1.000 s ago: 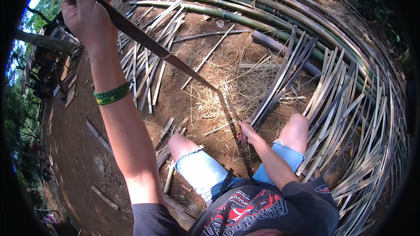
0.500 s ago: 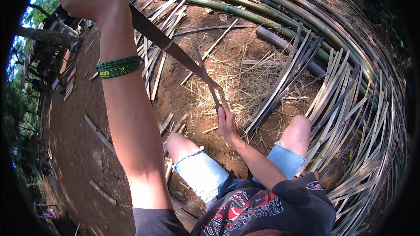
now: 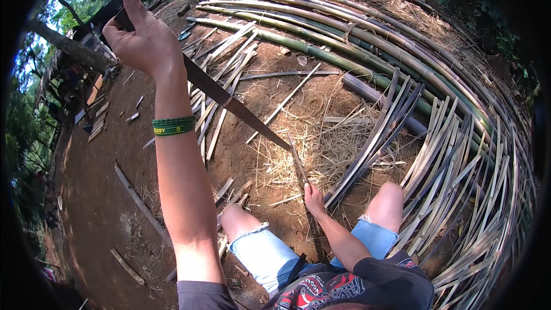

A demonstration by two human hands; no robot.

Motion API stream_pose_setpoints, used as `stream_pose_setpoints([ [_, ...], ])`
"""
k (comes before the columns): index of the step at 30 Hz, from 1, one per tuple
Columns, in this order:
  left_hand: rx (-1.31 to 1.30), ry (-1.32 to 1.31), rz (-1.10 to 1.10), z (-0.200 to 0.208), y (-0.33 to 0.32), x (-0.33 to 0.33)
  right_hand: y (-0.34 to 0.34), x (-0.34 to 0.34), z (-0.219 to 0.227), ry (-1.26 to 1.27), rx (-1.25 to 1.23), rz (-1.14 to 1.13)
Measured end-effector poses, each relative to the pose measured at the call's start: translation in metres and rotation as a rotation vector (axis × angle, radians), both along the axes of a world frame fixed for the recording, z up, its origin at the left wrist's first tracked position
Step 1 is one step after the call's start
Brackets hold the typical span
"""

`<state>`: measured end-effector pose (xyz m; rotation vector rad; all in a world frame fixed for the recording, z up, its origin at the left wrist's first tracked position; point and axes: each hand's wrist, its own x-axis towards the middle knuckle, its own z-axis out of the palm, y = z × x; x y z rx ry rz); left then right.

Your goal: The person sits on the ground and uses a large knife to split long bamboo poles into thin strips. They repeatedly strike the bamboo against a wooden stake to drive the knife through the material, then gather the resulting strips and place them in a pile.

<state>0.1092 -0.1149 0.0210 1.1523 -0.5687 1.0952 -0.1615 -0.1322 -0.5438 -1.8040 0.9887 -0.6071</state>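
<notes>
Strip (image 3: 247,116) slants across front; left grip (image 3: 143,40) pinches its upper end, right grip (image 3: 314,198) closed round knife (image 3: 298,163) handle. Blade and strip meet over shavings (image 3: 321,143). Strip probably light, springy, maybe splintery along the edges; best held high, off the blade. Slats (image 3: 499,229) crowd right, poles (image 3: 310,50) ahead; more room left over dirt (image 3: 97,183).

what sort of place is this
Probably an outdoor bamboo-working spot: long bamboo poles lie side by side on brown earth, split bamboo strips are heaped on the right, and pale, straw-like shavings are scattered on the near side of the poles.
</notes>
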Motion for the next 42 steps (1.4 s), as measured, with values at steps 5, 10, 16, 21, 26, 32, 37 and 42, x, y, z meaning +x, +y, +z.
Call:
stream_pose_setpoints([
  [5, -0.014, 0.107, 0.173, -0.013, 0.028, 0.01, -0.062, -0.022, 0.002, 0.425, 0.297, 0.131],
  [10, -0.192, 0.297, -0.117, -0.018, 0.1, 0.01, -0.067, -0.055, 0.021, 0.168, 0.3, 0.235],
  [16, -0.246, 0.239, -0.411, -0.075, 0.245, 0.017, -0.055, -0.081, 0.132, 0.386, 0.331, 0.264],
  [21, -0.525, 0.257, -0.198, -0.086, 0.328, -0.011, -0.054, -0.08, 0.13, 0.449, 0.296, 0.146],
  [26, -0.757, 0.142, -0.098, -0.075, 0.347, 0.025, -0.061, -0.062, 0.114, 0.453, 0.268, 0.163],
  [32, -0.558, 0.632, 0.313, -0.158, 0.313, 0.186, -0.072, -0.047, 0.098, 0.388, 0.372, 0.159],
  [37, 0.176, 1.142, -0.022, -0.387, 0.228, 0.154, -0.07, -0.054, 0.104, 0.39, 0.418, 0.102],
  [42, 0.72, 1.324, -0.286, -0.458, 0.123, 0.034, -0.065, -0.049, 0.111, 0.434, 0.412, 0.029],
])
